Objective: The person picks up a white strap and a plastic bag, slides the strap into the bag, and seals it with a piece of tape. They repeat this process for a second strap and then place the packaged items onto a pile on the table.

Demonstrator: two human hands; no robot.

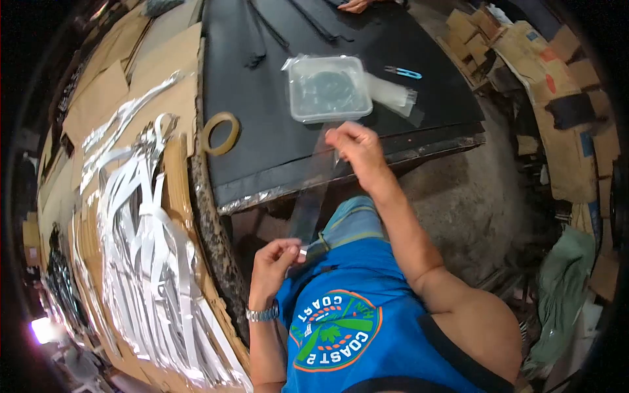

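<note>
A long clear plastic strip [313, 190] stretches between my two hands over the table's front edge. My right hand [357, 147] pinches its upper end, just below a translucent plastic container [329, 88]. Lower down, near the blue shirt, my left hand [276, 262] has its fingers closed on the other end, with a small pale piece showing at the fingertips. Beside the container on the right lies a stack of clear plastic pieces [393, 95]. Small blue snips [404, 73] rest farther right, and a roll of tan tape [221, 133] lies to the left.
The black table [255, 98] carries dark straps [267, 27] at the back, where another person's hand [355, 6] shows. White strips [147, 236] lie on cardboard at the left. Cardboard pieces [544, 98] and a green cloth [563, 288] are at the right.
</note>
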